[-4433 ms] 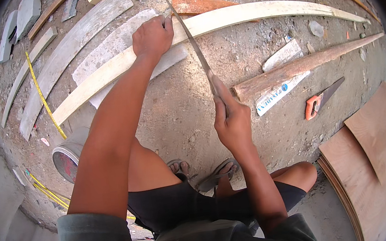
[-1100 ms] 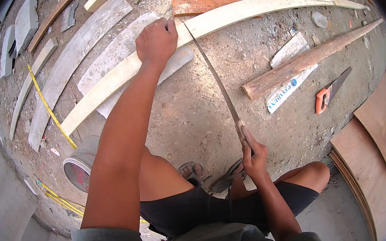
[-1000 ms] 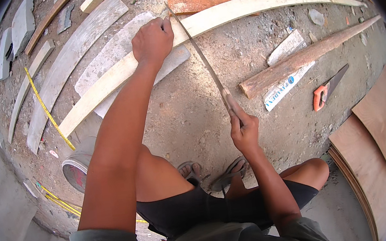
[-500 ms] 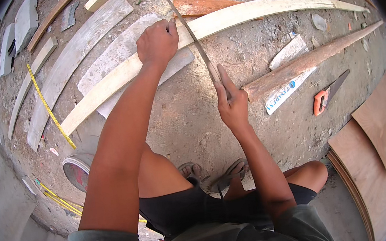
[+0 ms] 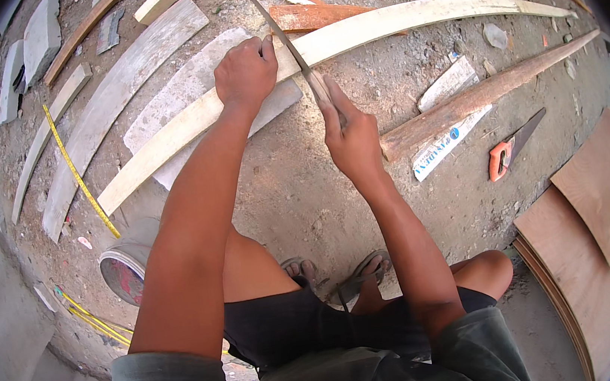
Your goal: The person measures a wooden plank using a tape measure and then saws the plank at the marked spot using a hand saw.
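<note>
A long pale wooden board (image 5: 391, 22) lies across the ground ahead of me, bent in the fisheye picture. My left hand (image 5: 246, 73) is closed over the board just left of the blade, pressing on it with the thumb up. My right hand (image 5: 350, 136) grips the light handle of a handsaw (image 5: 273, 27). Its long dark blade, seen nearly edge-on, crosses the board and points away. Pale sawdust colours the ground around the blade. Beneath the board lie a grey plank (image 5: 277, 107) and a whitish slab (image 5: 181, 92).
A yellow tape measure (image 5: 76, 175) touches the board's left end, near a bucket (image 5: 122, 271). To the right lie a rough timber (image 5: 475, 99), an orange-handled saw (image 5: 499, 161) and plywood sheets (image 5: 588, 233). More planks (image 5: 126, 105) lie at the left.
My right hand has pushed the handsaw forward and slightly left, so the handle is closer to the board. My left hand stays on the board; the view has shifted a little.
</note>
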`<state>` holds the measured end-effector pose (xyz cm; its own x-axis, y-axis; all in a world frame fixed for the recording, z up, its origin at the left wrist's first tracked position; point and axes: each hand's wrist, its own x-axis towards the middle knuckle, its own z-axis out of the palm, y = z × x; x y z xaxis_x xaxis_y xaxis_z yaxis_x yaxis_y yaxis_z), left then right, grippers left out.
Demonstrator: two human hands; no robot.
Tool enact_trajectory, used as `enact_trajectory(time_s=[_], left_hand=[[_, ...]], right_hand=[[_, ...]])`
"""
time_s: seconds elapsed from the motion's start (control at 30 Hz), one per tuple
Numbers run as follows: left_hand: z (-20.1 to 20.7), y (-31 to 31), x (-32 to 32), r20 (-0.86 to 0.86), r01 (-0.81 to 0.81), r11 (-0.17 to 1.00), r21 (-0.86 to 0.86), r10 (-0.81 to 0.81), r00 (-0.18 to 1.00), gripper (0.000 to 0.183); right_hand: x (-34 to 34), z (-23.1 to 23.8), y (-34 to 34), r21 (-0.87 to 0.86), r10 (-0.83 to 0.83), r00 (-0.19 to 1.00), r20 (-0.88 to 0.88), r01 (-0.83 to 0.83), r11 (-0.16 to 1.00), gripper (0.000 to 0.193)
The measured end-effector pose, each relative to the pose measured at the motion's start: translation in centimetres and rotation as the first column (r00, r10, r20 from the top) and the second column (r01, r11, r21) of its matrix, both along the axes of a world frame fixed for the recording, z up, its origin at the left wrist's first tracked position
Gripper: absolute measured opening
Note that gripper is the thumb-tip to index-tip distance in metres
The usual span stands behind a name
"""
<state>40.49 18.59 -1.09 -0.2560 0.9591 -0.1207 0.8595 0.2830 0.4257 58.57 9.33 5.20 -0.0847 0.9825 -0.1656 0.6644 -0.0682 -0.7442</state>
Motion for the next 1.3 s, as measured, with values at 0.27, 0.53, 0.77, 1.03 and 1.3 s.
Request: enact_trajectory(time_s=[0.27, 0.53, 0.77, 1.03, 1.3], left_hand=[[0.2, -0.7, -2.4, -0.065, -0.013, 1.0, -0.012, 0.012, 0.998, 0.043], [1.0, 0.5, 0.4, 0.017, -0.007, 0.999, -0.043, 0.008, 1.0, 0.042], [0.5, -0.4, -2.4, -0.029, -0.048, 0.998, -0.042, 0.047, 0.998, 0.044], [0.8, -1.1, 0.6, -0.024, -0.034, 0.988, -0.149, 0.031, 0.999, 0.044], [0.4, -0.9, -2.4, -0.06, -0.038, 0.997, -0.069, 0.034, 0.998, 0.046]], right_hand=[[4.6, 7.3, -10.9, -0.084, 0.005, 1.0, 0.004, -0.004, 0.996, 0.045], [-2.3, 0.4, 4.7, 0.173, 0.053, 0.99, 0.131, -0.075, 0.982, 0.041], [5.0, 8.7, -12.2, -0.092, -0.005, 1.0, 0.019, 0.007, 0.996, 0.046], [-1.4, 1.3, 1.3, 0.086, 0.051, 0.984, 0.172, -0.067, 0.994, 0.038], [4.0, 7.1, -10.0, -0.099, 0.049, 0.997, 0.058, -0.044, 0.994, 0.049]])
